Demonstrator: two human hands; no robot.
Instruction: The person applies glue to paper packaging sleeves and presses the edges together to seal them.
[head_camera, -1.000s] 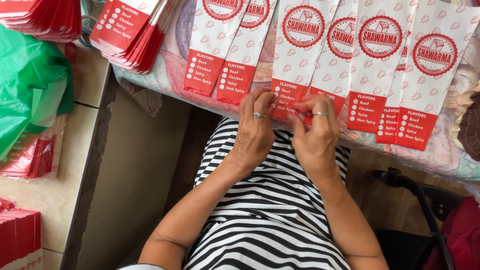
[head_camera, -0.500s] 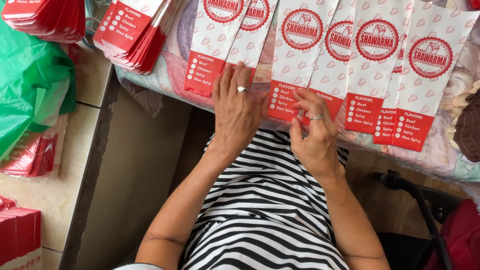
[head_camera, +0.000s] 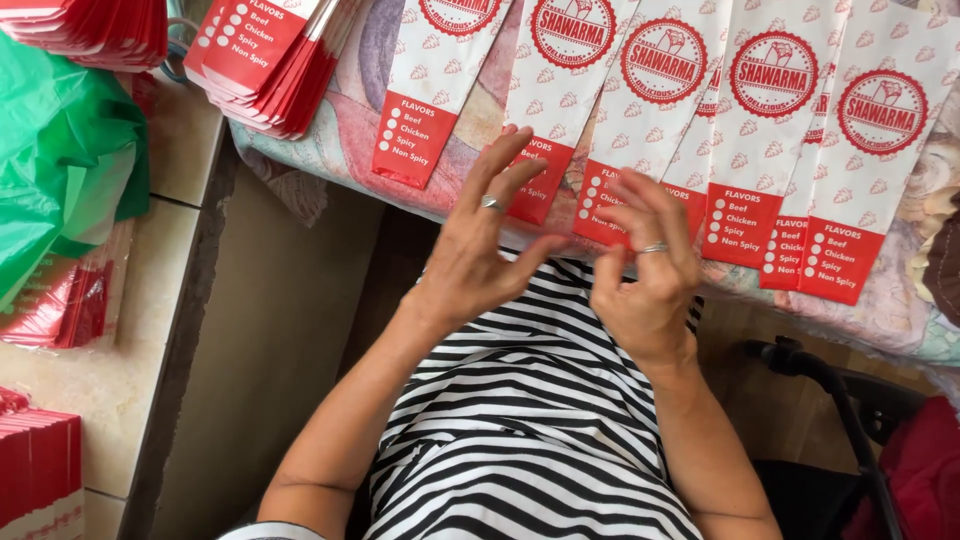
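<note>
Red-and-white paper sleeves (head_camera: 640, 130) lie in an overlapping row across the far table edge. Our left hand (head_camera: 480, 250) and right hand (head_camera: 640, 265) hover near them, fingers spread, holding nothing, seemingly between placements.

Both hands raised mid-frame, bare forearms rising from the lower edge. Left hand (head_camera: 480, 250), center-left: fingers spread and pointing up, palm turned right, ring on one finger, holding nothing. Right hand (head_camera: 640, 265), center-right: fingers loosely curled, tips bunched toward upper left, ring visible, also empty. Hands close, not touching.
</note>
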